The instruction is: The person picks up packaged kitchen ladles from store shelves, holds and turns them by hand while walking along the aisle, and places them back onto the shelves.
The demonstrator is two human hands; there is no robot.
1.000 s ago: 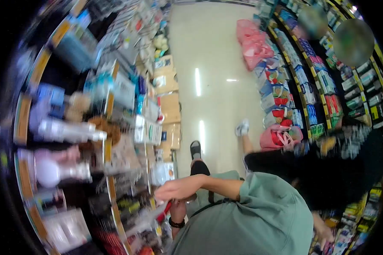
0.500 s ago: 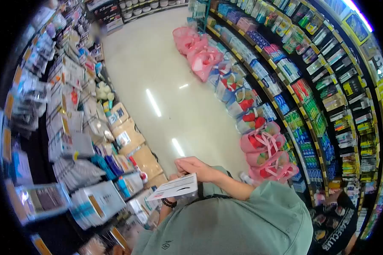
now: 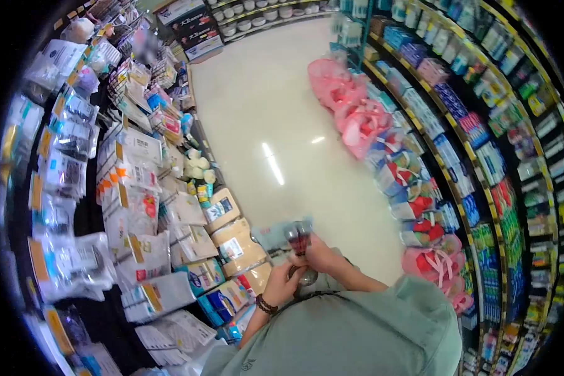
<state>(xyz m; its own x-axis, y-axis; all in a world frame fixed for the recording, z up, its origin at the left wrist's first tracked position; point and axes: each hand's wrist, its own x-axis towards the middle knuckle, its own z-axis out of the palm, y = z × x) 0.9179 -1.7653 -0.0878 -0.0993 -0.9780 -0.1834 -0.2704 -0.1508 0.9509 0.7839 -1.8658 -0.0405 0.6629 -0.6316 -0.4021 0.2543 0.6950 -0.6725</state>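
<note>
Close in front of my green shirt, both hands meet around a packaged item (image 3: 299,237), which has a clear, rounded plastic part with something dark red in it. A pale flat card seems to extend from it to the left. My left hand (image 3: 282,287), with a dark beaded bracelet at the wrist, is closed on the item's lower part. Against its right side my right hand (image 3: 323,255) is closed too. Another rounded clear part (image 3: 308,276) shows below the fingers. The fingertips partly overlap, and small details are blurred.
Shelves of bagged goods (image 3: 138,207) line the left side, with tan packages (image 3: 235,247) low beside the aisle floor (image 3: 257,106). Pink bags (image 3: 357,125) stand along the right shelves (image 3: 464,169). Bowls (image 3: 257,22) and stacked boxes (image 3: 197,31) are at the far end.
The view has swung along the aisle. The item has turned in my hands, its clear part now facing up. The person in black on the right is out of view.
</note>
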